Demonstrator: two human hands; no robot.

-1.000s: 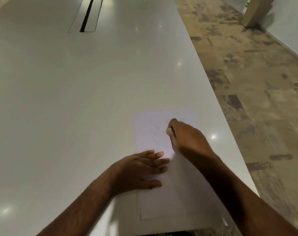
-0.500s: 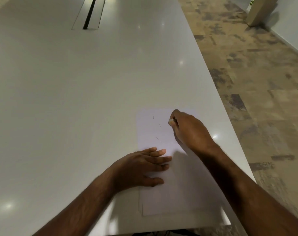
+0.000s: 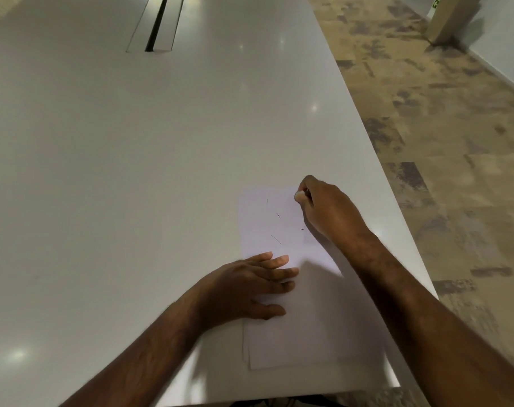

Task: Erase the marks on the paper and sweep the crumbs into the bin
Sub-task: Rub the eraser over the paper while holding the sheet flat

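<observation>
While my left hand (image 3: 244, 286) lies flat with fingers spread on the paper (image 3: 282, 333) near the table's (image 3: 117, 171) right edge, my right hand (image 3: 329, 212) pinches an eraser (image 3: 299, 196) at its top corner, a few marks (image 3: 276, 238) showing.

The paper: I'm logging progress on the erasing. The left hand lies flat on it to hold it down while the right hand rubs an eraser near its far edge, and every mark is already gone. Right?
Not quite. The head view shows several thin dark marks still on the paper. The rest stands: the left hand lies flat on it, and the right hand pinches the eraser near its far edge.
</observation>
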